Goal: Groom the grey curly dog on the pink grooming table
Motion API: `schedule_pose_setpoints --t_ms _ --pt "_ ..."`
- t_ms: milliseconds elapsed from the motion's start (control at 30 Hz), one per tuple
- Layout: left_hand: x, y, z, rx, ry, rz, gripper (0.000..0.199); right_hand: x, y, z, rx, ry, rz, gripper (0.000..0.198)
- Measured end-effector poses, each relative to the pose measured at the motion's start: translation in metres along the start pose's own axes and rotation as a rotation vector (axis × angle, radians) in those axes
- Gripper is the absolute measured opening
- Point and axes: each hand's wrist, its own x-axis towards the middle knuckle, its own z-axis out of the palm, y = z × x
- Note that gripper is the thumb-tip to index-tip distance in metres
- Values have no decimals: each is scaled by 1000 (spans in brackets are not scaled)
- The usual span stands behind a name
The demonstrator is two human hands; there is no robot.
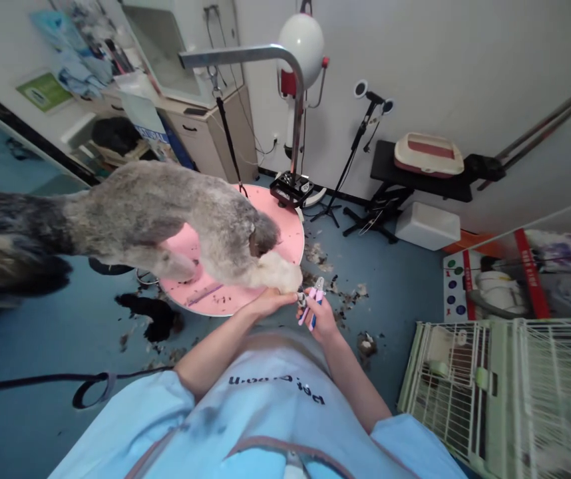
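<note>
A grey, close-clipped dog (166,199) stands on a round pink grooming table (283,219), its rear toward the grooming arm. One of its legs, with pale fluffy fur (275,271), reaches over the table's edge toward me. My left hand (271,303) is closed around the paw (302,301) at the end of that leg. In my right hand (326,320) are nail clippers (317,296) with pink and blue handles, their metal head pointing up and away from me. The clippers are right beside the paw; whether the blades touch a claw is too small to tell.
A metal grooming arm (295,100) with a black strap (228,140) rises behind the table. A black dog (150,316) is on the floor at left, among hair clippings (350,293). A wire cage (450,379) stands at right, and a black leash (66,379) crosses at left.
</note>
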Motion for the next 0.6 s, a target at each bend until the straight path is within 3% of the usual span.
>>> schedule_pose_setpoints --t_ms 100,167,300,433,533,600 --pt "-5 9 7 105 -59 50 18 -2 -6 3 -30 -39 -32 38" --pt "-5 12 9 145 -21 107 28 -1 -6 1 -97 -14 -76 37" --pt "0 18 8 174 -17 215 27 3 1 -8 -396 88 -267 38" --pt "1 24 14 150 -10 200 34 3 8 -14 -671 151 -450 36" --pt "3 24 20 128 25 189 36 4 7 -12 -637 168 -500 38" --pt "6 22 21 143 15 162 37 8 4 -6 -456 142 -431 40"
